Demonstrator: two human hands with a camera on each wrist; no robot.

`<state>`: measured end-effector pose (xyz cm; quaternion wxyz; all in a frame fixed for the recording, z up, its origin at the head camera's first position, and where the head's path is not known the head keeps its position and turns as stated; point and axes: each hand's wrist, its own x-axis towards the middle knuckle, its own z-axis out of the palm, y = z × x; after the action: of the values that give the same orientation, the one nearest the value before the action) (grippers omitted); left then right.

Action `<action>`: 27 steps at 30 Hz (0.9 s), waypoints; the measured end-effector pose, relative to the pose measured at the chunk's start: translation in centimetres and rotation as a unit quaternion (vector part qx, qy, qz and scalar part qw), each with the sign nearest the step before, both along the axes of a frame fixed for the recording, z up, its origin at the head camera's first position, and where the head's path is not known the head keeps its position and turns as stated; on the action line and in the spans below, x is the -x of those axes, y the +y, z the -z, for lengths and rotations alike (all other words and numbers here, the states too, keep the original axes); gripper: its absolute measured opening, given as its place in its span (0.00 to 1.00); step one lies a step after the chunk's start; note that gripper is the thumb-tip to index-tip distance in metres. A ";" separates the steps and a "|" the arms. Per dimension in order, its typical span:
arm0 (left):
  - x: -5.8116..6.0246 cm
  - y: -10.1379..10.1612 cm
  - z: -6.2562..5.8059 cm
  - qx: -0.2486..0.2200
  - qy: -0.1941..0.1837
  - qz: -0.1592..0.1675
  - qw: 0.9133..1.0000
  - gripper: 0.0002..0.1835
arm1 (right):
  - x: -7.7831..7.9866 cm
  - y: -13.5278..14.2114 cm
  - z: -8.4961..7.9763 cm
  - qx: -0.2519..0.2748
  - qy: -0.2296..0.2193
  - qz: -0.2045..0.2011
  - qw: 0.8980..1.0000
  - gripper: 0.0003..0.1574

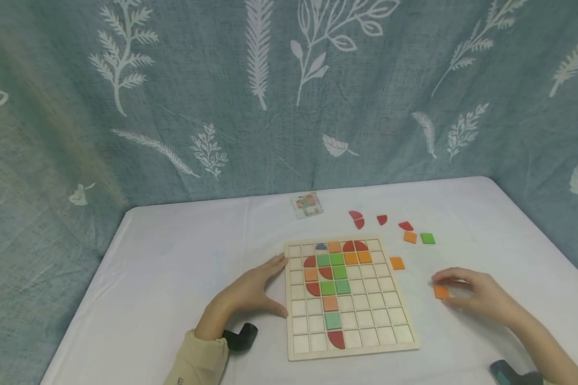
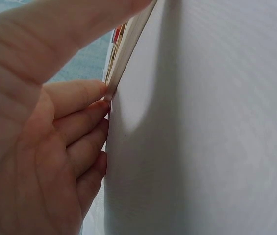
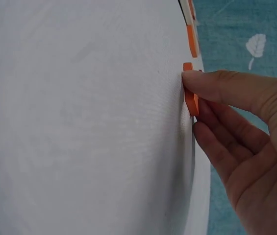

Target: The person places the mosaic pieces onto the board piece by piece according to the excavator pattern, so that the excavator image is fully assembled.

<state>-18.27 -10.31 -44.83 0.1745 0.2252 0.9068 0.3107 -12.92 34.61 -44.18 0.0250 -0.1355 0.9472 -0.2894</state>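
My left hand (image 1: 250, 289) rests on the white cloth with fingertips and thumb against the left edge of a wooden grid board (image 1: 296, 353). In the left wrist view its fingers (image 2: 82, 120) are nearly straight along the board's side. To the right of the board, my right hand (image 1: 481, 294) pinches an orange square tile (image 1: 441, 291) between thumb and fingers, close over the cloth. The right wrist view shows the thumb on this tile (image 3: 191, 95). Several green, orange, and red quarter-round tiles sit in the board's cells, with a small purple half-round piece (image 1: 321, 246) in the top row.
Beyond the board lie a small pattern card (image 1: 307, 205), several red quarter-round pieces (image 1: 382, 219), an orange tile (image 1: 410, 237) and a green tile (image 1: 427, 238). Another orange tile (image 1: 397, 263) lies by the board's right edge. A patterned teal curtain (image 1: 279, 133) hangs behind the table.
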 end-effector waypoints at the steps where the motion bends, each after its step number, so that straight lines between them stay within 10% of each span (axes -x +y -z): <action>1: 0.0 0.0 0.0 0.001 0.000 0.000 1.000 0.60 | 0.0 0.0 0.1 0.000 0.002 -0.002 1.000 0.28; 27: 0.0 0.0 -0.2 0.000 -0.001 0.003 1.000 0.61 | 1.8 -3.1 -0.7 0.045 0.080 -0.076 0.993 0.23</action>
<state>-18.31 -10.32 -44.63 0.1765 0.2272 0.9060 0.3105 -14.71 31.47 -43.47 -0.0348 -0.2306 0.9191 -0.3176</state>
